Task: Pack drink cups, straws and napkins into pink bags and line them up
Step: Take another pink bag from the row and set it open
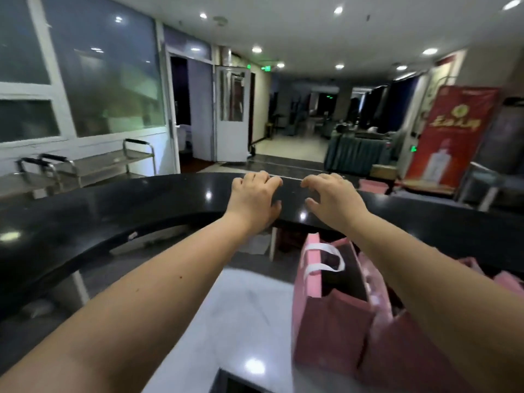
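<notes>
Both the left hand (255, 199) and right hand (331, 201) hover apart over the black desk (113, 211), loosely curled, empty; the open pink bag (334, 321) stands upright below that desk's near side, nearer the right hand

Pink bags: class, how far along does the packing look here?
Done: one pink bag stands open on the lower counter, with more pink bags to its right; what is inside them cannot be seen.
In hand: the left hand and right hand reach over the black counter, with a thin pale strip between them, perhaps a straw.
Left: filling and lining up; no cups or napkins show.
</notes>
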`<state>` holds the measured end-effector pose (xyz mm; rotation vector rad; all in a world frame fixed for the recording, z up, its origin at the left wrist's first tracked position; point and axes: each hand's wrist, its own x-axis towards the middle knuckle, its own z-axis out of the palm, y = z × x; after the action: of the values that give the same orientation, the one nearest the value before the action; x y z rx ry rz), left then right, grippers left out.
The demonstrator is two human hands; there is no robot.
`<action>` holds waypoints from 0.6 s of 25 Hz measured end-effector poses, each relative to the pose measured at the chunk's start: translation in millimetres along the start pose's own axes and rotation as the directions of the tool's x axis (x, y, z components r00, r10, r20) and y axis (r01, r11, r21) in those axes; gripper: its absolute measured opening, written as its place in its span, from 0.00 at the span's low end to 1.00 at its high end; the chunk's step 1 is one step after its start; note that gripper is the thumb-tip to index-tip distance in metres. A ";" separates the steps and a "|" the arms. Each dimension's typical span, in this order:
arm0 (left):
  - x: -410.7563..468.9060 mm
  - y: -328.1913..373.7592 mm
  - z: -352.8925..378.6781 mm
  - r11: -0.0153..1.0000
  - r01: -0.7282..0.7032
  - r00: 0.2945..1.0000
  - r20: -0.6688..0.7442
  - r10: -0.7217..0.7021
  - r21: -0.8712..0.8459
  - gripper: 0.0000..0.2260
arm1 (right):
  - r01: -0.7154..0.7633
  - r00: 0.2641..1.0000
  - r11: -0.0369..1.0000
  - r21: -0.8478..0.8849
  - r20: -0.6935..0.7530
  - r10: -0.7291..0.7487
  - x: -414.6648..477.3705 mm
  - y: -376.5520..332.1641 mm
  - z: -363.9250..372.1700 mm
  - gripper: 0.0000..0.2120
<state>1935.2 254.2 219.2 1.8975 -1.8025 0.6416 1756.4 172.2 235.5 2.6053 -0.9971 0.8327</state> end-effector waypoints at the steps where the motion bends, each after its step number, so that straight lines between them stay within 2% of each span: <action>1: 9.5 27.6 4.7 0.999 -0.047 0.999 -0.005 0.047 -0.024 0.20 | -0.037 0.999 0.999 -0.035 0.011 0.038 -13.8 23.3 -13.7 0.17; 6: 39.5 199.0 40.2 0.965 -0.227 0.973 0.011 0.230 -0.133 0.19 | -0.239 0.956 0.951 -0.199 0.123 0.266 -119.6 151.3 -77.5 0.19; 9: 50.6 297.6 58.3 0.931 -0.312 0.948 -0.002 0.318 -0.191 0.19 | -0.326 0.926 0.910 -0.257 0.106 0.362 -188.6 220.2 -117.5 0.17; 15: 37.0 534.4 93.6 0.825 -0.440 0.874 0.041 0.484 -0.355 0.19 | -0.537 0.804 0.765 -0.354 0.058 0.591 -355.1 357.8 -187.5 0.16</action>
<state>1405.8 140.9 168.2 1.3032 -2.3175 0.3296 1221.0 172.9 184.5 2.1244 -1.8576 0.4947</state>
